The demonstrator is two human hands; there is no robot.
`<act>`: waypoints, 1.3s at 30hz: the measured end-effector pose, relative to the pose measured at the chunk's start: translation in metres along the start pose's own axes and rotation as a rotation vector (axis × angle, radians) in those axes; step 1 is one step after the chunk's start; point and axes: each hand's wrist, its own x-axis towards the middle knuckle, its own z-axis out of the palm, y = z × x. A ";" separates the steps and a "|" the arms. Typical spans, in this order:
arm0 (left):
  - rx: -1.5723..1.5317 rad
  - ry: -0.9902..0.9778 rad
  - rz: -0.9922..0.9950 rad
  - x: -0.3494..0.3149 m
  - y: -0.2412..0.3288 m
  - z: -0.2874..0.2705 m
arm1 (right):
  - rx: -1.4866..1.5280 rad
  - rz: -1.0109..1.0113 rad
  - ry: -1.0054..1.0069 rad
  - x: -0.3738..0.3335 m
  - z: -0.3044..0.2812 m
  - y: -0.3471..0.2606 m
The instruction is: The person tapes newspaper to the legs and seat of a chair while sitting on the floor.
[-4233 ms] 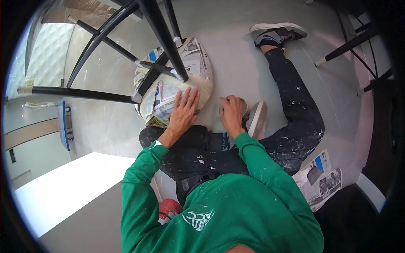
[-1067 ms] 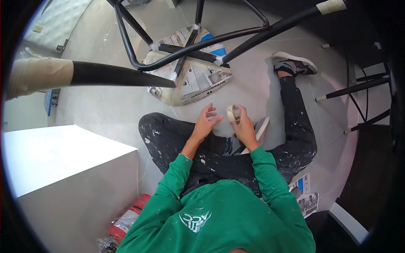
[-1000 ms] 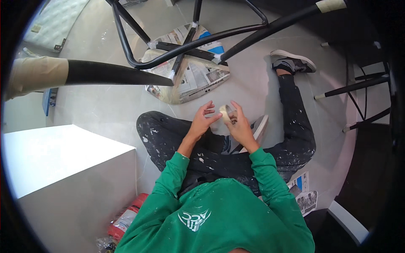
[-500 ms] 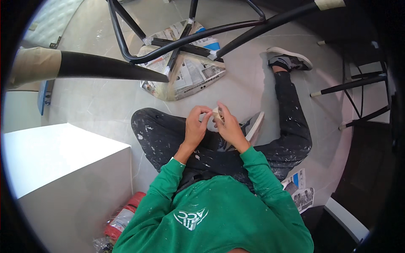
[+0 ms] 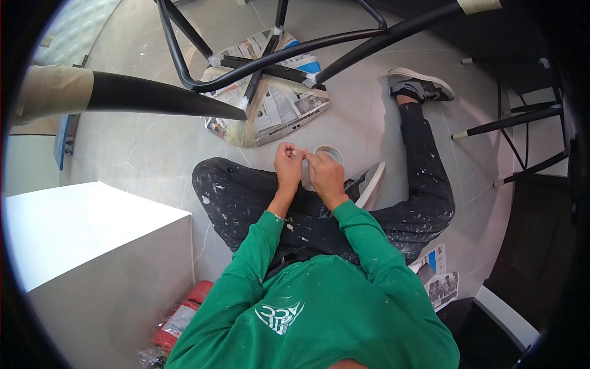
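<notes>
My left hand (image 5: 287, 167) is closed in a pinch, with a small pale piece of tape (image 5: 295, 153) at its fingertips. Beside it, my right hand (image 5: 326, 176) has thumb and index finger brought to the left fingertips. A roll of masking tape (image 5: 332, 150) shows just beyond the right knuckles and seems to be held by that hand's other fingers, which are hidden. Past my hands stands an upturned chair, its seat wrapped in newspaper (image 5: 279, 115) and its dark legs (image 5: 161, 97) pointing up, with beige masking at the leg ends.
A white box-like block (image 5: 117, 246) stands at my left, with red plastic-wrapped rolls (image 5: 178, 320) beside it. Newspaper sheets (image 5: 441, 283) lie by my right hip. Another dark-legged chair (image 5: 516, 123) is at the far right. My legs are folded on the tiled floor (image 5: 153, 147).
The tape roll has shifted from between my fingers to beyond the right knuckles. My fingertips have come together, and both forearms have drawn closer.
</notes>
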 end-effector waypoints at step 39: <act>0.367 -0.404 0.211 0.095 0.065 0.004 | 1.224 0.835 0.192 0.068 0.077 0.040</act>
